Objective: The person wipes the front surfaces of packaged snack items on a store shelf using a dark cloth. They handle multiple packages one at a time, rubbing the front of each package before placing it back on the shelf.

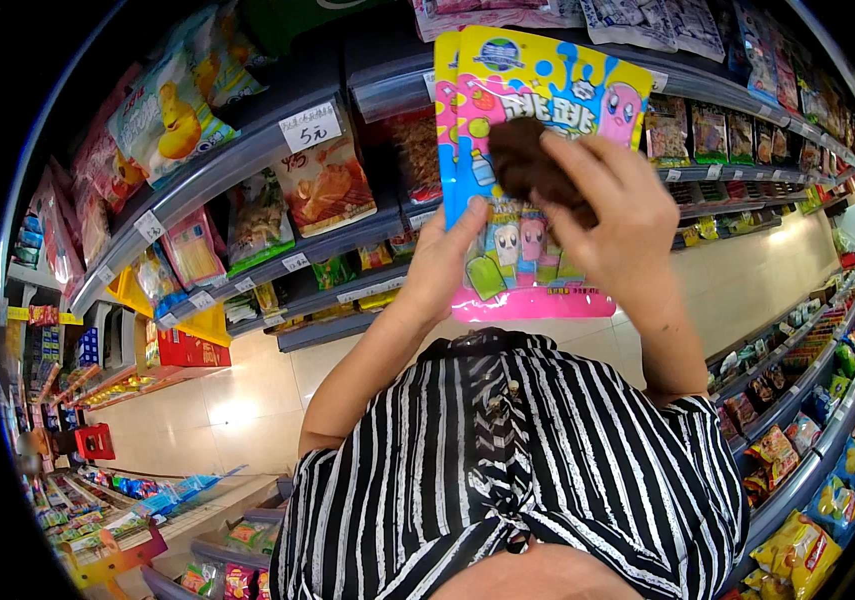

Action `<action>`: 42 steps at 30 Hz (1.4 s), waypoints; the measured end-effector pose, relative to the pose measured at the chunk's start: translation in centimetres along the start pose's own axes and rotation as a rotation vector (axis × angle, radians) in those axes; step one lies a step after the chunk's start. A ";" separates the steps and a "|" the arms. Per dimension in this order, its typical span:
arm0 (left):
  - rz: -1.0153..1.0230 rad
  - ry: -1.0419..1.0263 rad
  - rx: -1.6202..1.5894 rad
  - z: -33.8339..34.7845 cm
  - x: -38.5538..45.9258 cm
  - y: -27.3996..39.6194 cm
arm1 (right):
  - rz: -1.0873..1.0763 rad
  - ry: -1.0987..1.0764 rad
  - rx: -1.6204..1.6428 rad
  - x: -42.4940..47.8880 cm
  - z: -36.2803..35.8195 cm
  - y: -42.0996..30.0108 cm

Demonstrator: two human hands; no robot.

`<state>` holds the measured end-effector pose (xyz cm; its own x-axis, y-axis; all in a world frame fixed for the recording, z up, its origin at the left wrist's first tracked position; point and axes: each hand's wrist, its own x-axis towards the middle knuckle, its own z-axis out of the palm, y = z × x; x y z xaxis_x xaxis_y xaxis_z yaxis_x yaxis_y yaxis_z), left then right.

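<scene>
My left hand (446,259) grips the left edge of a candy bag (547,296), thumb on its front. The bag is yellow, blue and pink, with cartoon figures and writing; a second bag edge shows behind it at the left. In my right hand (615,202) is a bunched dark brown cloth (536,169), held against the upper middle of the bag's front. The cloth and hand are slightly blurred and cover part of the print.
Shelves (375,217) of bagged snacks with price tags run ahead. Another snack shelf (802,457) curves along the right. Tiled floor (247,405) lies between the shelves. At the far left, a person (41,442) is near a red basket (95,442).
</scene>
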<state>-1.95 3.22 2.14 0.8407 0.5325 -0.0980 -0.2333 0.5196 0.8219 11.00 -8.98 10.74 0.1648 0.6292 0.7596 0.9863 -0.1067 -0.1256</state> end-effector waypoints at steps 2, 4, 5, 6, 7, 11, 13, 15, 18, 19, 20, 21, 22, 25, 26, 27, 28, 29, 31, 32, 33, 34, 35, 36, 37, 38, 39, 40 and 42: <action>0.079 0.015 -0.042 -0.1 0.1 0.4 | -0.042 -0.090 0.052 -1.6 0.3 -1.1; 0.106 0.013 -0.096 -0.3 0.2 1.2 | -0.073 -0.179 0.095 -2.8 0.2 -2.0; 0.102 0.060 -0.041 -0.3 0.4 1.8 | -0.094 -0.223 0.119 -3.2 -0.1 -2.4; 0.114 0.041 -0.077 -0.1 0.3 2.1 | -0.113 -0.265 0.142 -3.6 -0.2 -2.7; 0.124 0.020 -0.112 0.1 0.3 2.3 | -0.120 -0.267 0.142 -4.0 -0.3 -2.7; 0.141 -0.026 -0.135 -0.3 0.4 2.3 | -0.087 -0.206 0.168 -4.2 -0.7 -1.6; 0.145 -0.046 -0.150 -0.6 0.5 2.4 | -0.055 -0.095 0.163 -3.6 -0.9 0.4; 0.139 -0.041 -0.140 -0.6 0.7 2.3 | 0.023 -0.019 0.146 -2.9 -1.4 2.2; 0.109 0.017 -0.117 -0.5 0.7 2.1 | 0.122 0.103 0.101 -2.2 -1.7 4.5; 0.094 0.034 -0.119 -0.5 0.8 2.0 | 0.163 0.128 0.100 -2.0 -1.9 5.1; 0.090 0.044 -0.112 -0.4 0.8 2.0 | 0.192 0.149 0.083 -1.9 -1.9 6.0; 0.088 0.058 -0.104 -0.4 0.7 2.0 | 0.267 0.190 0.113 -2.2 -1.8 6.5; 0.086 0.073 -0.097 -0.3 0.6 2.0 | 0.341 0.231 0.143 -2.5 -1.5 7.0; 0.104 0.059 -0.111 -0.8 0.6 1.8 | 0.651 0.203 0.628 -3.0 -2.0 7.9; 0.114 0.054 -0.112 -0.8 0.5 1.8 | 0.780 0.138 0.905 -3.2 -2.4 8.5; 0.120 0.046 -0.110 -0.6 0.5 1.8 | 0.907 0.071 1.181 -3.5 -2.8 8.9; 0.126 0.037 -0.109 -0.5 0.5 1.8 | 0.942 0.049 1.362 -3.9 -2.8 9.0; 0.113 0.039 -0.106 -0.4 0.4 1.8 | 0.944 0.004 1.415 -4.3 -2.6 9.2; 0.096 0.048 -0.100 -0.6 0.5 1.7 | 0.936 -0.095 1.525 -4.9 -2.1 9.5; 0.104 0.015 -0.105 -0.8 0.5 1.5 | 0.917 -0.147 1.531 -5.1 -1.9 9.6; 0.117 0.030 -0.075 -1.0 0.6 1.5 | 0.902 -0.159 1.542 -5.3 -1.4 9.9; 0.130 0.046 -0.044 -1.2 0.5 1.5 | 0.836 -0.211 1.549 -5.3 -1.2 10.1; 0.144 0.063 -0.014 -1.3 0.5 1.5 | 0.769 -0.262 1.554 -5.2 -1.0 10.2; 0.143 0.090 0.001 -1.6 0.5 1.3 | 0.756 -0.268 1.506 -4.9 -1.1 9.7; 0.168 0.081 0.035 -2.0 0.4 1.2 | 0.743 -0.307 1.505 -4.3 -1.2 9.3; 0.151 0.086 0.030 -2.2 0.3 1.4 | 0.776 -0.280 1.508 -3.6 -1.3 8.6; 0.134 0.087 0.024 -2.2 0.1 1.5 | 0.809 -0.251 1.509 -3.0 -1.4 7.9; 0.122 0.113 0.003 -1.6 -0.3 1.8 | 0.812 -0.283 1.487 -2.7 -1.1 7.8; 0.192 0.104 0.053 -1.9 -0.7 1.5 | 0.816 -0.343 1.438 -2.0 -0.9 7.7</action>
<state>-3.77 4.88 2.39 0.7280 0.6855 0.0082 -0.3558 0.3676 0.8592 18.24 -11.79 8.82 0.3984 0.9147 0.0681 -0.1796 0.1506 -0.9721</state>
